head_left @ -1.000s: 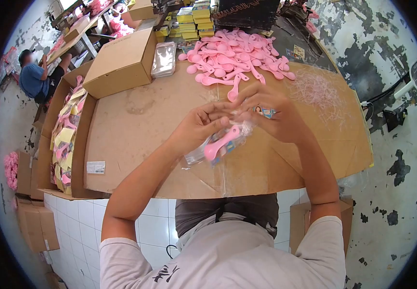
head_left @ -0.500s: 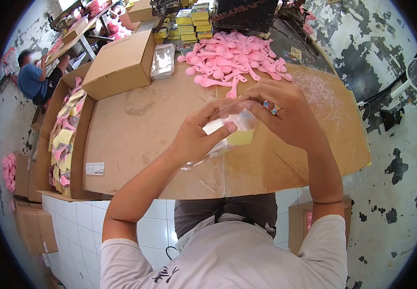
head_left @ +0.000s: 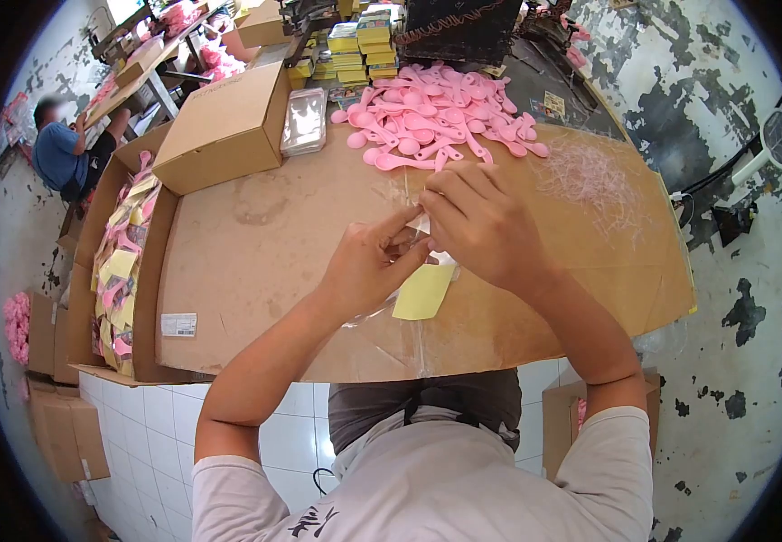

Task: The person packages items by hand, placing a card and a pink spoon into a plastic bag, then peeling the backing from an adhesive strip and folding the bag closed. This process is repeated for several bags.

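Observation:
Over the middle of the cardboard-covered table, my left hand (head_left: 368, 262) pinches a clear plastic bag from the left, its fingers closed. My right hand (head_left: 481, 226) is closed on the upper right part of the same bag, its fingertips close to the left ones. A yellow card (head_left: 423, 292) hangs below the fingers, seemingly with the bag. The fingers hide much of the bag and anything else in it. Beyond the hands lies a heap of pink spoons (head_left: 436, 113).
An open box (head_left: 165, 244) of packed yellow and pink pieces stands left, beside a closed carton (head_left: 224, 126) and clear bags (head_left: 305, 122). Plastic strands (head_left: 599, 176) lie right, stacked cards (head_left: 374, 41) at the back. A person (head_left: 61, 149) sits far left.
My right hand has moved left and slightly down, nearer my left hand. The yellow card now hangs lower and further left, more in view.

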Demonstrator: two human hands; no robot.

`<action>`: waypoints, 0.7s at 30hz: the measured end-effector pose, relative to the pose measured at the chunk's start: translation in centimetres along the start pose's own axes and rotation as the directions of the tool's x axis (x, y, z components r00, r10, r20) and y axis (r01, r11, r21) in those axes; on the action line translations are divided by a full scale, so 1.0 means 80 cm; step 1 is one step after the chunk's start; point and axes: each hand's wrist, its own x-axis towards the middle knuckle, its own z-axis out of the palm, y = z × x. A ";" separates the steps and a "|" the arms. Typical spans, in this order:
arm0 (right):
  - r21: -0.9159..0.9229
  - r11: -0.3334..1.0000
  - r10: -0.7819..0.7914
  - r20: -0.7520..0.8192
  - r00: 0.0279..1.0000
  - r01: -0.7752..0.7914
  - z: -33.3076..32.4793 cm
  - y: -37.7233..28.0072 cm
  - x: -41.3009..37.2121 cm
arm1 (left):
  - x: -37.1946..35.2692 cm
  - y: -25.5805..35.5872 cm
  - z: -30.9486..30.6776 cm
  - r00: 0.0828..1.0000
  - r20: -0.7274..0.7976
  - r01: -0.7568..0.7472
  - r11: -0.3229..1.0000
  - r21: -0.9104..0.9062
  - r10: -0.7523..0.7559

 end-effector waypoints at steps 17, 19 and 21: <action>0.209 0.600 0.744 0.212 0.634 -0.773 -0.034 0.235 -0.162 | 0.016 -0.015 -0.009 0.973 0.091 0.230 0.897 -0.378 -0.211; -0.321 0.701 0.653 -0.072 0.754 -0.637 -0.031 0.222 -0.171 | 0.020 -0.019 -0.009 0.972 0.085 0.235 0.883 -0.406 -0.220; -0.405 0.730 0.540 -0.151 0.828 -0.551 -0.029 0.202 -0.156 | 0.019 -0.024 -0.008 0.960 0.085 0.277 0.852 -0.445 -0.267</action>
